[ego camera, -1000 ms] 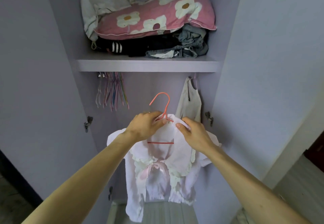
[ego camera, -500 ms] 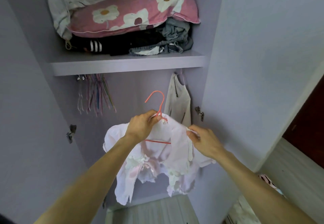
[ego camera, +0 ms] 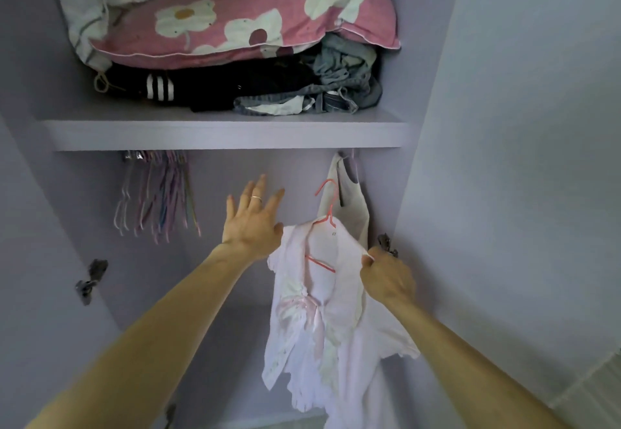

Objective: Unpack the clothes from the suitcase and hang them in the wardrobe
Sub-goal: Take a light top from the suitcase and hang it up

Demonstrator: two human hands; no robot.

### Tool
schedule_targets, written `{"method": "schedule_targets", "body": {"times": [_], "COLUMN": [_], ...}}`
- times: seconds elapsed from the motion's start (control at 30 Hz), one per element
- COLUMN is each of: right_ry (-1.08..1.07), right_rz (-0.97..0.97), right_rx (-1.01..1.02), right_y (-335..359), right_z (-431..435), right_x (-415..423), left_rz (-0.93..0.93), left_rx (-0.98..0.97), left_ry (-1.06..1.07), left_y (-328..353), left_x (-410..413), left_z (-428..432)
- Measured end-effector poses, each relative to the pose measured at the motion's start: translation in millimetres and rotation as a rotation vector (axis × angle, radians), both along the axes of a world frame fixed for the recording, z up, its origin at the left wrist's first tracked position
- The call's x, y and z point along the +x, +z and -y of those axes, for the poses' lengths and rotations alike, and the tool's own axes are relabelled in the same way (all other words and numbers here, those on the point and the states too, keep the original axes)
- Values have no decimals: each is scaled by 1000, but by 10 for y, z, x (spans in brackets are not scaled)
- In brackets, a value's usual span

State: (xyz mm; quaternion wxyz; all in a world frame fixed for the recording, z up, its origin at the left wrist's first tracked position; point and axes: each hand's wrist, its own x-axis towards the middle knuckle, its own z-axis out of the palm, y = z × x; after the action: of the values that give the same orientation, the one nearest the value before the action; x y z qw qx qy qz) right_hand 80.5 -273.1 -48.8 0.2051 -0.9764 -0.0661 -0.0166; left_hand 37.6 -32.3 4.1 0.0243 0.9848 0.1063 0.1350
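The right hand (ego camera: pixel 386 280) pinches the blouse (ego camera: pixel 312 321) at the shoulder so its hanger (ego camera: pixel 325 205) hooks upward toward the rail (probably hidden under the shelf (ego camera: pixel 218 134)), while the left hand (ego camera: pixel 252 223) is spread and empty.

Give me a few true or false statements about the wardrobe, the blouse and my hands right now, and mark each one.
1. The left hand grips the hanger. False: it is open, fingers spread, holding nothing.
2. The right hand holds the pink blouse by a shoulder. True.
3. The flowered pillow lies on the dark clothes on the shelf. True.
4. The empty hangers hang on the right side. False: they hang on the left; a cream garment hangs on the right.
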Motion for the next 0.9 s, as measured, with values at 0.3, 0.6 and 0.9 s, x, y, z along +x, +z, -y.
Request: {"method": "schedule_targets", "body": {"times": [0.3, 0.6, 0.9], "right_ry": [-30, -128, -226], "right_rz": [64, 205, 298], "right_rx": [7, 69, 149], "right_y": [-163, -380, -456], "right_z": [-476, -1011, -1416], "right_x": [1098, 2015, 2554], "left_rz": [304, 750, 973], "left_rx": [313, 511, 567], "left_ry": [-72, -126, -162], "left_y": [129, -326, -433], "left_x": [1100, 1864, 2101], "left_z": [-417, -877, -994]}}
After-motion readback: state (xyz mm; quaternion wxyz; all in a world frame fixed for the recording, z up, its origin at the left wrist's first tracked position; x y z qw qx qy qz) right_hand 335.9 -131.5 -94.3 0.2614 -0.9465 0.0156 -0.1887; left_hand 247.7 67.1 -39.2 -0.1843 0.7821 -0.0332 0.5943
